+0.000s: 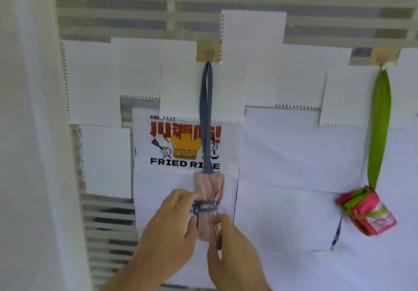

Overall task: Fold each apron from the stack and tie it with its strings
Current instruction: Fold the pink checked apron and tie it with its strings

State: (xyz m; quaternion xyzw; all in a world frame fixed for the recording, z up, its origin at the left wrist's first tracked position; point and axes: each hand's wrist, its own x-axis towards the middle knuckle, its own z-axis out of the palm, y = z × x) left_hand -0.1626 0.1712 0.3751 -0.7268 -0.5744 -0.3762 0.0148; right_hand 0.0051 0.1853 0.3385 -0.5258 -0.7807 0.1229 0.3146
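Pink apron (209, 191) between both hands.

eatery backroom (fried-rice poster (185, 146), hung aprons (209, 200))

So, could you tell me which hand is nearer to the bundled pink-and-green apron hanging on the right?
The right hand. It grips the lower part of the pink rolled apron, on the side facing the pink-and-green apron. The left hand holds the blue strings on the roll's far side.

A white poster (187, 146) on the wall reads "FRIED RICE" in black capitals, a hanging blue strap (207, 118) partly covering the word. Above it run large red Chinese characters, too blurred to read.
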